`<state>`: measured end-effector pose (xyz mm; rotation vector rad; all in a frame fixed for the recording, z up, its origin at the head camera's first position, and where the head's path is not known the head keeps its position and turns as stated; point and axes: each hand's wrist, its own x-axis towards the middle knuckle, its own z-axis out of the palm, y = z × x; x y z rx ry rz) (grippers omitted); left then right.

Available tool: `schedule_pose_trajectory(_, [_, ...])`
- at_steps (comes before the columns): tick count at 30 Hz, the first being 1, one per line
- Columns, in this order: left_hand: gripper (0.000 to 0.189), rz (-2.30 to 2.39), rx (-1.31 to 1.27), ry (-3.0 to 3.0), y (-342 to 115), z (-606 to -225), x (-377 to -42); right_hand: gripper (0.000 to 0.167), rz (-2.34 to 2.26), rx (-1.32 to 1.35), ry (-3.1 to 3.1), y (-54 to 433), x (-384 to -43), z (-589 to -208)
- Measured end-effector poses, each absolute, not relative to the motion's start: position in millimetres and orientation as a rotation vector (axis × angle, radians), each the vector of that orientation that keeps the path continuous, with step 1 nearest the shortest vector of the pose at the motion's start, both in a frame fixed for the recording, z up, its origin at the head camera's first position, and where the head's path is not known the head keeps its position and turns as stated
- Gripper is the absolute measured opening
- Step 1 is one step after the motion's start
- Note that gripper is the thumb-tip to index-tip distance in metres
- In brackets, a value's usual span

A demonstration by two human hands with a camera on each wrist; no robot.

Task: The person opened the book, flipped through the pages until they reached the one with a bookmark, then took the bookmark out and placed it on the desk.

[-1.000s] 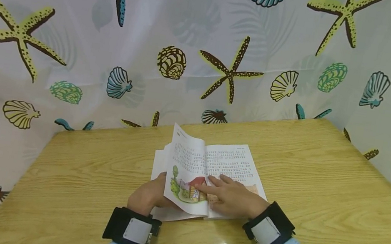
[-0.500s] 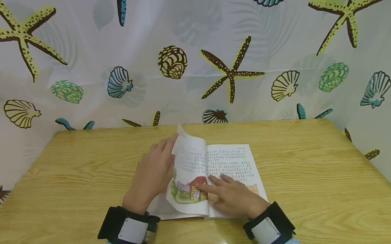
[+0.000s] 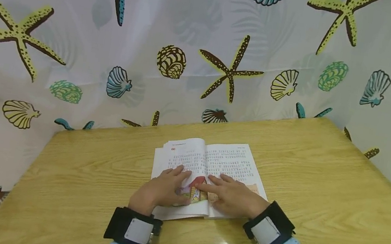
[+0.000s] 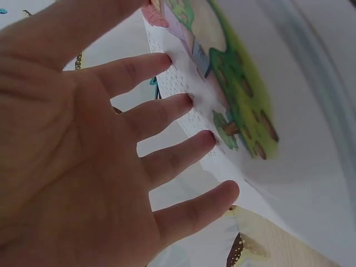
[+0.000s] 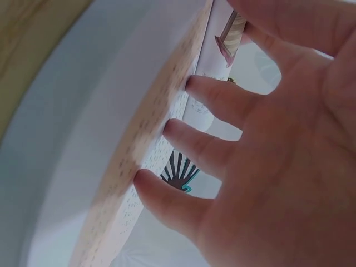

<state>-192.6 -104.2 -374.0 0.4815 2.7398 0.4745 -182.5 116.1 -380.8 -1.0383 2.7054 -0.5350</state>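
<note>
An open book with printed text and a coloured picture lies on the table. My left hand rests on its left page, partly covering the picture. In the left wrist view the fingers of that left hand are spread, and the fingertips touch the page. Across the lower right page lies my right hand, its index finger reaching over the fold onto the picture. The right wrist view shows the right hand with separated fingers, their tips on the page.
The wooden table extends on both sides of the book. Behind it hangs a pale cloth printed with starfish and shells. Black bands with light plates sit on both wrists.
The left hand came out from under the raised left page, moved up along its outer edge, then flattened it and came to rest on top. My right hand stayed in place.
</note>
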Motion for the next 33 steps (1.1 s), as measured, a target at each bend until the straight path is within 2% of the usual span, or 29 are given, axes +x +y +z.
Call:
schedule_pose_trajectory(7, [0.078, 0.516, 0.49, 2.756, -105, -374, -191, 0.053, -0.46, -0.806, 2.779, 124, -185, -379])
schedule_pose_trajectory(12, [0.077, 0.53, 0.507, 2.764, -105, -374, -192, 0.049, -0.32, -0.625, 2.85, 147, -193, -380])
schedule_pose_trajectory(18, [0.076, 0.524, 0.506, 2.764, -105, -374, -190, 0.053, -0.394, -0.426, 2.831, 179, -204, -382])
schedule_pose_trajectory(24, [0.077, 0.53, 0.513, 2.76, -105, -374, -191, 0.055, -0.535, -0.397, 2.788, 197, -207, -380])
schedule_pose_trajectory(33, [0.078, 0.507, 0.507, 2.766, -105, -374, -193, 0.059, -0.514, -0.379, 2.79, 197, -208, -379])
